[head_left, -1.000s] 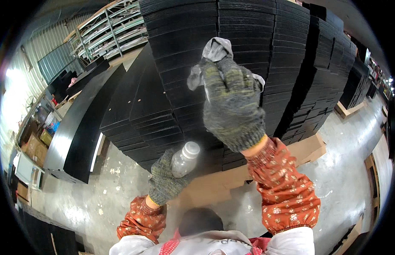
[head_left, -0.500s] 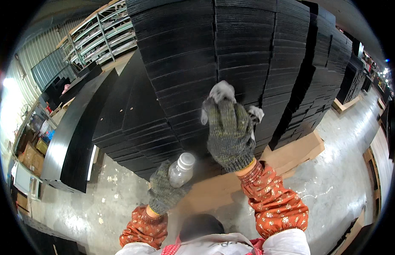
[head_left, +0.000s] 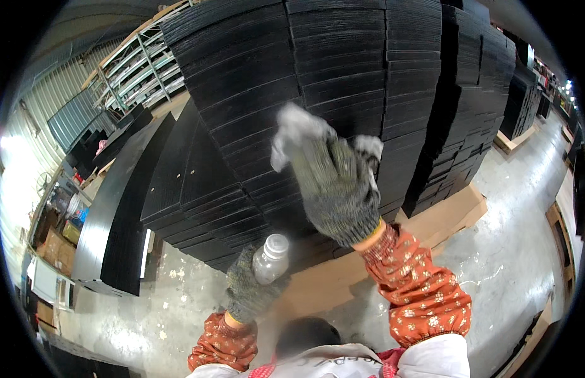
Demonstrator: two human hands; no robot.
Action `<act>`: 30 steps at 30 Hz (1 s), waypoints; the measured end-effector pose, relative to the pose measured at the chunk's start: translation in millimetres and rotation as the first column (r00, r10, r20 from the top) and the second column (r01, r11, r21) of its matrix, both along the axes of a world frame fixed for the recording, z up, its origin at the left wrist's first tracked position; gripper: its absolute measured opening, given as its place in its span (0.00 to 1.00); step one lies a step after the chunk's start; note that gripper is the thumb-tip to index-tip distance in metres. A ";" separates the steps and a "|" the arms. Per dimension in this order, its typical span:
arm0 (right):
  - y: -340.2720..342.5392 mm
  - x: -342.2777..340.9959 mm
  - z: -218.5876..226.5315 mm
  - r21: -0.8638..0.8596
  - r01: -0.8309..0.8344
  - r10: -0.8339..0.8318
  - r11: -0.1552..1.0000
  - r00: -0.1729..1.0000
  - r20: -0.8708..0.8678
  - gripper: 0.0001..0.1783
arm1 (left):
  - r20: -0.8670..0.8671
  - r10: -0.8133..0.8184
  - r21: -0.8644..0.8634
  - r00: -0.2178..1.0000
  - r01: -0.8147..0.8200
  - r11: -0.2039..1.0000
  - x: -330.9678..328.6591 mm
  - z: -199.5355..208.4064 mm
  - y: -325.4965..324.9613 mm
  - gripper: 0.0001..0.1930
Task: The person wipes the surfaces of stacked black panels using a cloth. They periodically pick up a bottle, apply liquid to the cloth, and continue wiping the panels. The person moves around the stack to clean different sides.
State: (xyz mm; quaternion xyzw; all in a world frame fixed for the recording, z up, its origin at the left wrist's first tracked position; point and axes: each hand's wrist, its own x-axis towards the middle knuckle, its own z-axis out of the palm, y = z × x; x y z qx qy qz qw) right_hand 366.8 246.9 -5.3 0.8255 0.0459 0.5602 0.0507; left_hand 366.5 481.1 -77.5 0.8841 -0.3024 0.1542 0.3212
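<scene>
Right hand [head_left: 335,189] with pale rag [head_left: 292,135] against black panel stack [head_left: 242,82].

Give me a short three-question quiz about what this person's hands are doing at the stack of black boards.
1. True or false: the right hand presses a pale cloth against the stacked black boards.
2. What does the left hand hold? A) a clear plastic bottle B) a hammer C) a brush
3. Fill in: both hands wear knitted grey ____.

Key: 1 true. 2 A, the clear plastic bottle. 3 gloves.
</scene>
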 end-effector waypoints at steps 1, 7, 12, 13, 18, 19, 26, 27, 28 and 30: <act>-2.9 -7.8 -16.3 -0.054 0.014 -0.015 0.998 1.000 -0.020 0.27 | -0.049 -0.017 -0.027 0.999 0.016 0.999 -0.7 3.3 0.9 0.44; -13.1 -29.8 3.2 -0.117 0.005 0.007 0.993 0.995 0.100 0.25 | -0.200 -0.068 -0.030 0.977 0.063 0.998 0.6 6.3 -8.9 0.44; -8.1 -1.4 39.6 -0.093 -0.009 0.026 0.996 0.982 0.185 0.24 | 0.100 -0.041 -0.051 0.994 0.047 0.998 1.7 -5.7 -2.8 0.43; -6.2 -4.4 34.7 -0.063 -0.021 0.030 0.998 0.989 0.146 0.24 | 0.107 -0.013 -0.040 0.994 0.017 0.999 0.7 -5.9 -2.8 0.42; -5.5 -44.9 -76.4 0.153 -0.056 0.095 0.987 0.961 -0.262 0.19 | -0.213 -0.058 -0.049 0.975 0.048 0.998 -5.0 15.5 -7.6 0.40; -9.7 -58.6 -84.4 0.293 -0.136 0.217 0.946 0.940 -0.265 0.20 | -0.125 -0.090 -0.010 0.988 0.090 0.996 -1.5 15.5 -7.8 0.40; -16.8 -95.1 -100.2 0.735 -0.145 0.638 -0.663 0.403 0.656 0.27 | 0.258 -0.180 0.372 0.949 0.075 0.925 2.1 38.9 -6.6 0.40; -14.1 -100.3 -103.1 0.530 -0.074 0.470 -0.844 0.373 0.800 0.32 | 0.270 -0.197 0.405 0.942 0.074 0.911 4.8 39.3 -6.4 0.41; -13.2 -99.9 -112.9 0.532 -0.062 0.472 -0.844 0.384 0.794 0.32 | 0.287 -0.237 0.391 0.928 0.112 0.914 9.4 40.3 -9.3 0.42; -11.9 -99.1 -131.3 0.529 -0.038 0.473 -0.848 0.398 0.786 0.33 | 0.288 -0.210 0.477 0.934 0.051 0.878 0.7 52.6 -16.1 0.42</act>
